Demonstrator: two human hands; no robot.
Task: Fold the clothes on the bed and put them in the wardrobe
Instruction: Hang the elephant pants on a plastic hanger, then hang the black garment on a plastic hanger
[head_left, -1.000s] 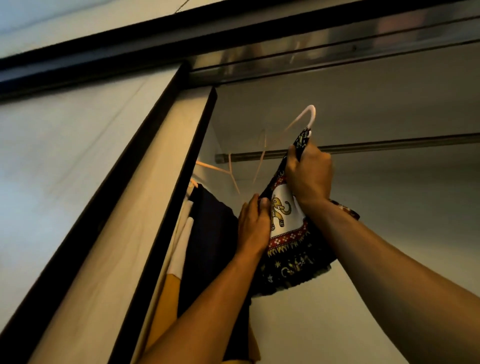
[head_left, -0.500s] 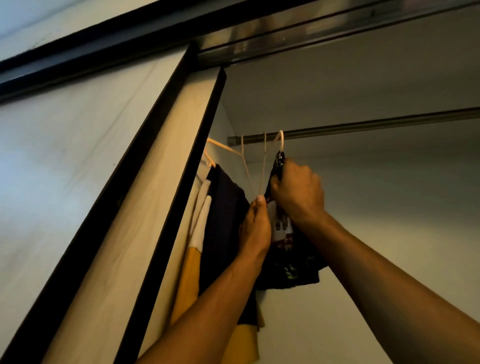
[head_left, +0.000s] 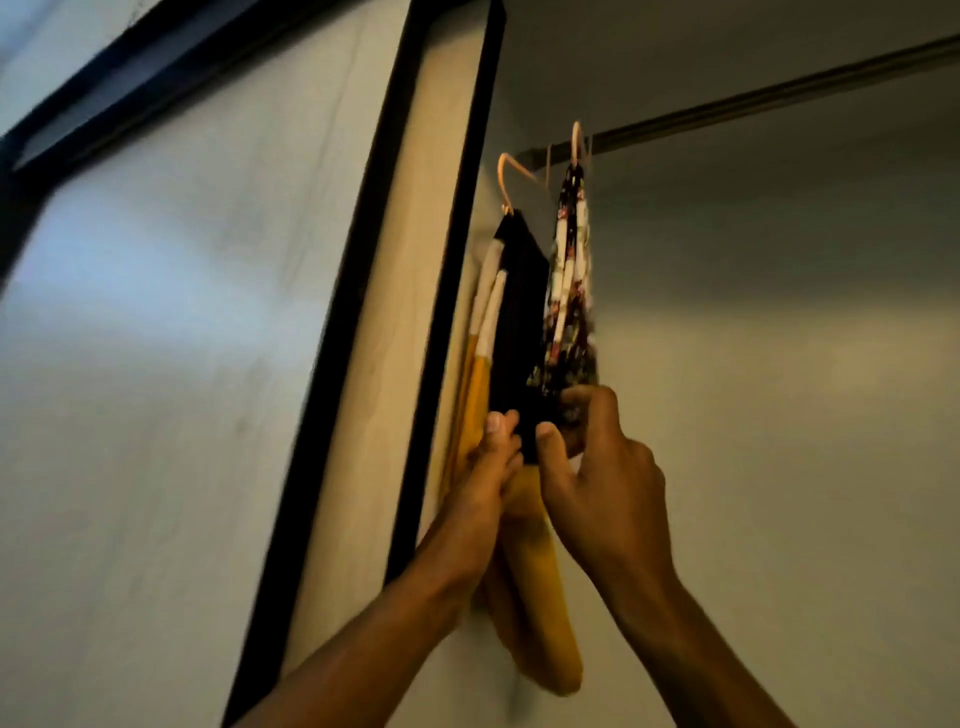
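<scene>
1. My hands have come down from the hanger hook to the lower hems. A second ago my right hand (head_left: 597, 467) held the patterned garment (head_left: 569, 291) at its hanger, short of the rail (head_left: 753, 104); now its hanger (head_left: 575, 140) sits hooked over the rail and the garment hangs free
2. My right hand pinches the bottom edge of the patterned garment between thumb and curled fingers
3. My left hand (head_left: 493, 462) presses against the hanging clothes just beside it, fingers close together at the edge of the black garment (head_left: 519, 312); whether it grips the cloth or only steadies it I cannot tell
4. Position of the task's thing: inside the wardrobe, at the left end of the rail, next to the black garment and a yellow one (head_left: 540, 597), near the door frame (head_left: 436, 260)
5. Meaning, in my judgement: this garment is stored. What remains here is to straighten the hem and let go
6. The bed is out of view, so I cannot tell how many clothes are left
</scene>
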